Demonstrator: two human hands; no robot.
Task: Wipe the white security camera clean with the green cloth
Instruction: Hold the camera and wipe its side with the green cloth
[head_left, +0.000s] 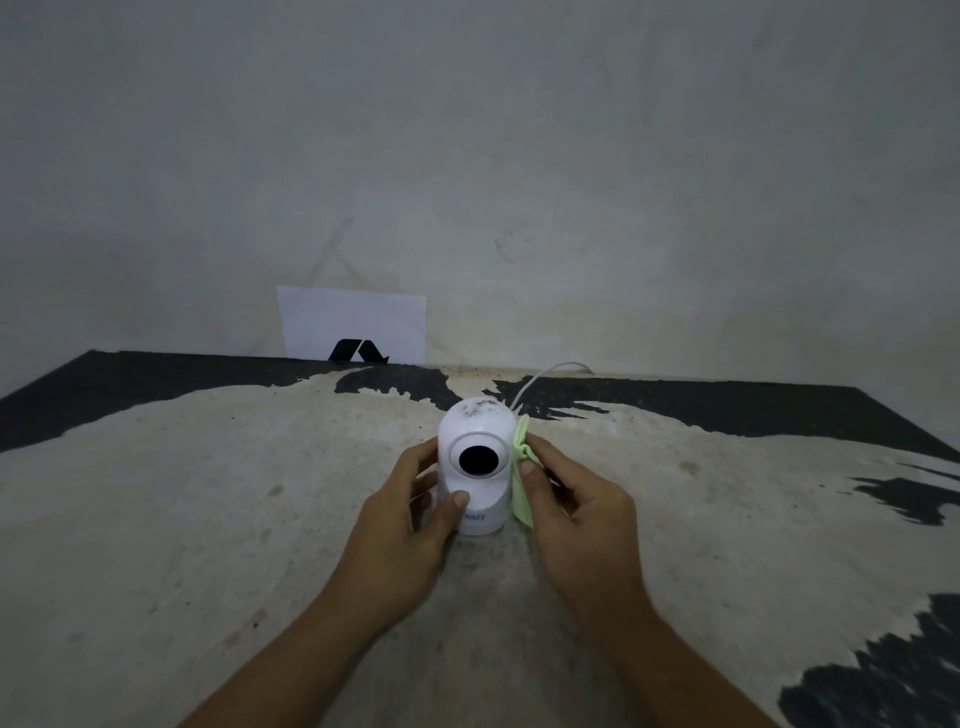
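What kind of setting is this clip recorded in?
Probably a plain indoor room, maybe a home: a bare plastered wall, a worn black-and-beige tabletop, and a white paper sheet propped against the wall.

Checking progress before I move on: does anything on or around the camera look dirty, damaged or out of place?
Yes: dark specks sit on the top of the white security camera, not yet wiped. The green cloth is pressed against its right side by the right hand. Otherwise nothing stands out.

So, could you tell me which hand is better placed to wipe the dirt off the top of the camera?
The right hand: it already holds the green cloth against the security camera, just below the dark specks. The left hand steadies the body.
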